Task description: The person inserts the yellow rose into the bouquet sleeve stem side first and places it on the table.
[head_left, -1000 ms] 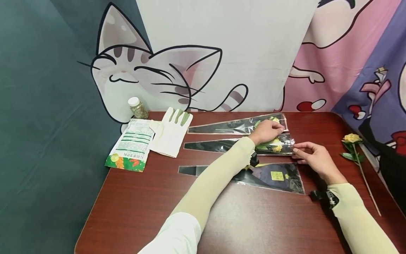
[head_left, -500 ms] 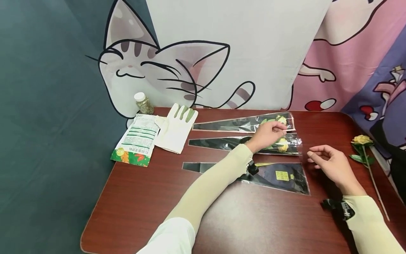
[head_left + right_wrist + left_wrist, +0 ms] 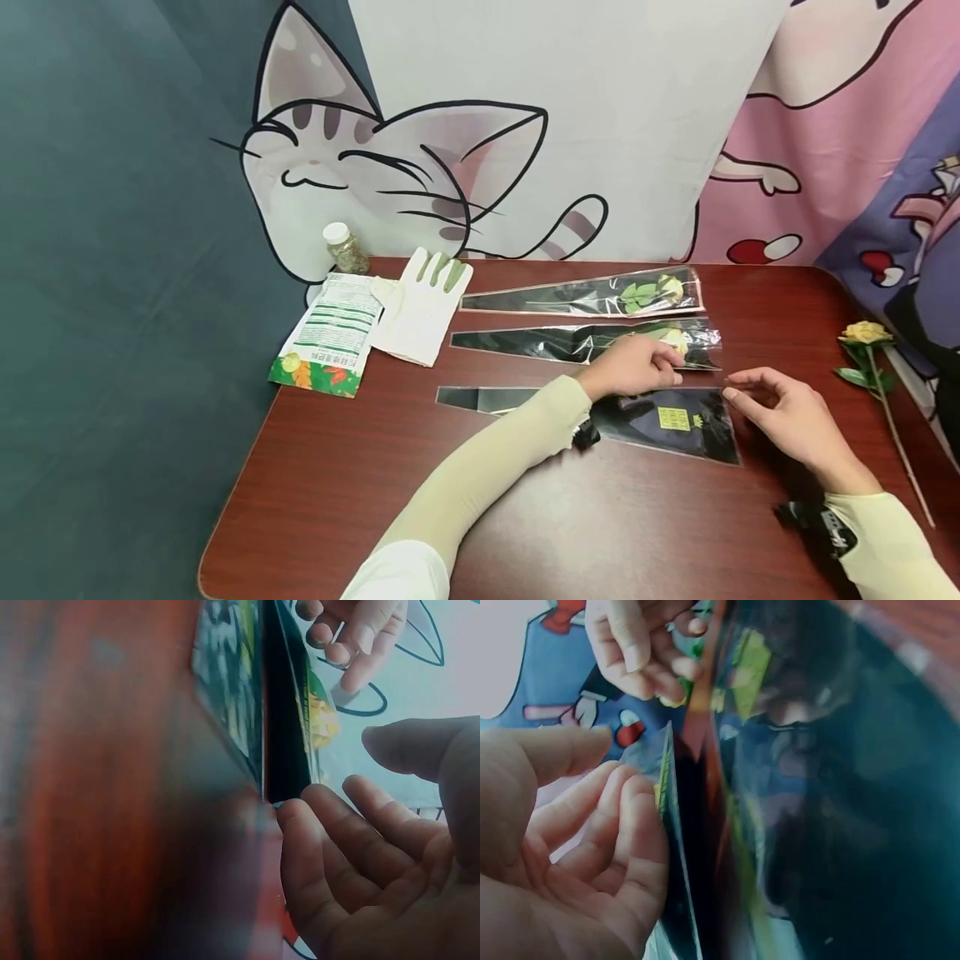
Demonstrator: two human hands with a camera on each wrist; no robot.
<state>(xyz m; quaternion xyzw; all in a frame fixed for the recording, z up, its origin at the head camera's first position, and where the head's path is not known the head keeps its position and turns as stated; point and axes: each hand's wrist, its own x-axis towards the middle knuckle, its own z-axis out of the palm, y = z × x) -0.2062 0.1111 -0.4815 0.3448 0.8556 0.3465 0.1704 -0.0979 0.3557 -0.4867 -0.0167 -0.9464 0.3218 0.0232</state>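
Observation:
Three clear flower sleeves lie side by side on the table. The far sleeve [image 3: 555, 300] and the middle sleeve [image 3: 525, 342] each hold a yellow rose; the near sleeve [image 3: 705, 437] is dark with a gold label. My left hand [image 3: 633, 365], fingers loosely bent, is over the gap between the middle and near sleeves, partly covering both. Its thumb stands apart from the fingers in the left wrist view, gripping nothing. By the upper right corner of the near sleeve is my right hand [image 3: 787, 417]. In the right wrist view its fingertips [image 3: 292, 814] come right at a sleeve edge, thumb raised away.
A single yellow rose [image 3: 866, 333] with a long stem [image 3: 903, 450] lies at the table's right edge. At the back left are a white glove [image 3: 420, 317], a white and green packet [image 3: 330, 333] and a white-capped jar [image 3: 347, 248]. Printed cloth [image 3: 645, 125] hangs behind the table.
Both hands have come away from the middle sleeve and its rose. The left hand has moved nearer, off the far rose; the right hand drew back to the right, then came down beside the near sleeve.

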